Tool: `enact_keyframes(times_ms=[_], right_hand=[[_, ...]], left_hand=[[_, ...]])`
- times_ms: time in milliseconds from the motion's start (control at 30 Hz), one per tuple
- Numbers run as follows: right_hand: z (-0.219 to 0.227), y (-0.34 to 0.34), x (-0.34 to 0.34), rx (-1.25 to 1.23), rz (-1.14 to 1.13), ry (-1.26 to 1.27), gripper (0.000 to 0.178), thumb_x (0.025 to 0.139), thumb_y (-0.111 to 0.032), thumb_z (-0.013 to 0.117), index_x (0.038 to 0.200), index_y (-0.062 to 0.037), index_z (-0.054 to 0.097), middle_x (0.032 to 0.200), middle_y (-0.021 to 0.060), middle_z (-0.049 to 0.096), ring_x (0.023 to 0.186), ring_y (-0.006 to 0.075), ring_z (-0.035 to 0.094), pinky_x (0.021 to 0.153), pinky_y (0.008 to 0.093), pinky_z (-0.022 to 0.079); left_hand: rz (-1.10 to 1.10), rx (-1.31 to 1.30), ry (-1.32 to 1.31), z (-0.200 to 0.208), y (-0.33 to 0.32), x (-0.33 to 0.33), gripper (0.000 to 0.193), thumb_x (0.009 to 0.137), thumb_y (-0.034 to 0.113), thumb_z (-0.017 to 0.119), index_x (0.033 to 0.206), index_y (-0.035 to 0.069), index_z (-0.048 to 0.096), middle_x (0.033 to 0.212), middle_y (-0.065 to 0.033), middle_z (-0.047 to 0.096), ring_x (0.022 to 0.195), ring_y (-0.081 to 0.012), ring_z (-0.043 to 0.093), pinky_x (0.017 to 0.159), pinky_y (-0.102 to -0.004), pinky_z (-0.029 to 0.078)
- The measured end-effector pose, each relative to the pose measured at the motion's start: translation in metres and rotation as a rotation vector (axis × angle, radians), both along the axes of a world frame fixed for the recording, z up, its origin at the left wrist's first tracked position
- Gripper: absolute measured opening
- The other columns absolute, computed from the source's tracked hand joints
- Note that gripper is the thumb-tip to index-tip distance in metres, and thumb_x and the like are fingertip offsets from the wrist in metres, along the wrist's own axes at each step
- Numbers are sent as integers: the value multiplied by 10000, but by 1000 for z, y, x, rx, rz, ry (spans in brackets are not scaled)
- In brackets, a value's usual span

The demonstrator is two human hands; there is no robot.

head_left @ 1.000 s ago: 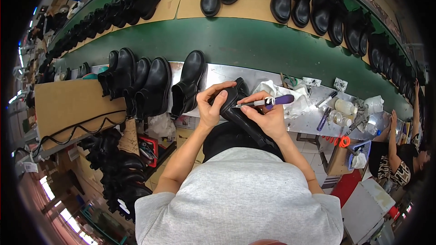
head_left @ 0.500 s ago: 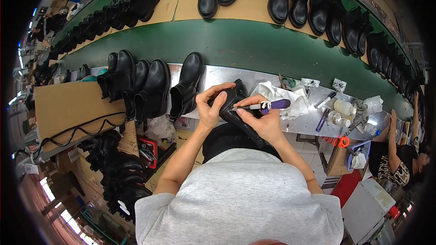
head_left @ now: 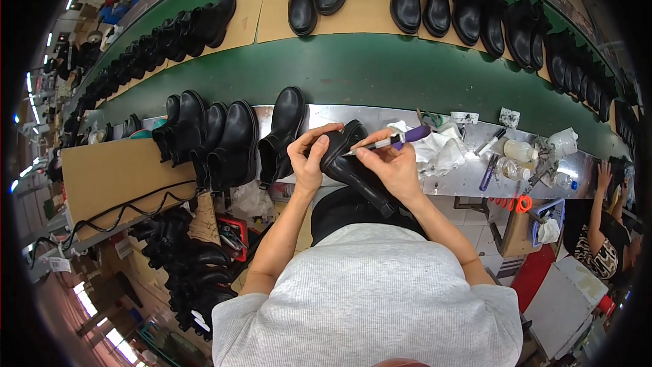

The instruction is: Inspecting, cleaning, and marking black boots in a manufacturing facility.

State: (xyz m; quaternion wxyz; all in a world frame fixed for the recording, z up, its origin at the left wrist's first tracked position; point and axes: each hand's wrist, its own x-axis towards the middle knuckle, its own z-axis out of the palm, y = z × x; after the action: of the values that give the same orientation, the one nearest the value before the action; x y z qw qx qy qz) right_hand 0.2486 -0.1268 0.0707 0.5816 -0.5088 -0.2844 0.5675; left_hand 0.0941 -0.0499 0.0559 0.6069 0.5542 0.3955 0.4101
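Note:
In front of my torso, my left hand [head_left: 308,161] is closed round one end of a black leather boot [head_left: 358,175], thumb bent over its side. The boot slants, its other end pointing down to the right over my lap. My right hand [head_left: 396,171] pinches a slim pen-like tool with a thick purple end [head_left: 412,134]. Its pale narrow tip meets or nearly touches the leather near a curved seam or edge; contact is too fine to tell. Beyond my right hand lies a crumpled white cloth [head_left: 438,151].
Black boots [head_left: 234,132] stand on the metal bench at left; more line cardboard on the green surface [head_left: 401,61] beyond. At right lie a pen [head_left: 492,141], a purple-handled tool [head_left: 487,172], and bottles [head_left: 519,151]. A co-worker's arm [head_left: 598,207] shows far right.
The whole view has shifted slightly. My right hand has tilted the pen-like tool more steeply, its purple end higher, with the tip still at the boot. My left hand keeps its grip.

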Motion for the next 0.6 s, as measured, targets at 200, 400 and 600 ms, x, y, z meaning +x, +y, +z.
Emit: enact_keyframes(times_ms=[200, 400, 600], right_hand=[[7, 7, -6, -28, 20, -71, 141, 808, -6, 635, 917, 29, 553, 802, 96, 646, 720, 123, 619, 649, 244, 522], [-10, 21, 0, -40, -89, -50, 147, 811, -55, 646, 897, 22, 554, 771, 99, 633, 702, 138, 632, 531, 212, 506], [-16, 18, 50, -90, -274, -118, 159, 850, -136, 600, 914, 8, 580, 814, 108, 631, 758, 192, 660, 521, 255, 557]], left_hand=[[-7, 2, -7, 0, 4, -1, 290, 826, 133, 511, 969, -79, 647, 947, -142, 673, 834, -154, 618, 789, -245, 454], [-9, 3, -18, -4, 8, 0, 291, 824, 136, 515, 959, -85, 648, 940, -148, 673, 821, -154, 615, 778, -245, 458], [216, -39, -197, -6, 15, 2, 302, 872, 162, 485, 974, -91, 612, 941, -162, 655, 785, -166, 609, 755, -266, 472]])
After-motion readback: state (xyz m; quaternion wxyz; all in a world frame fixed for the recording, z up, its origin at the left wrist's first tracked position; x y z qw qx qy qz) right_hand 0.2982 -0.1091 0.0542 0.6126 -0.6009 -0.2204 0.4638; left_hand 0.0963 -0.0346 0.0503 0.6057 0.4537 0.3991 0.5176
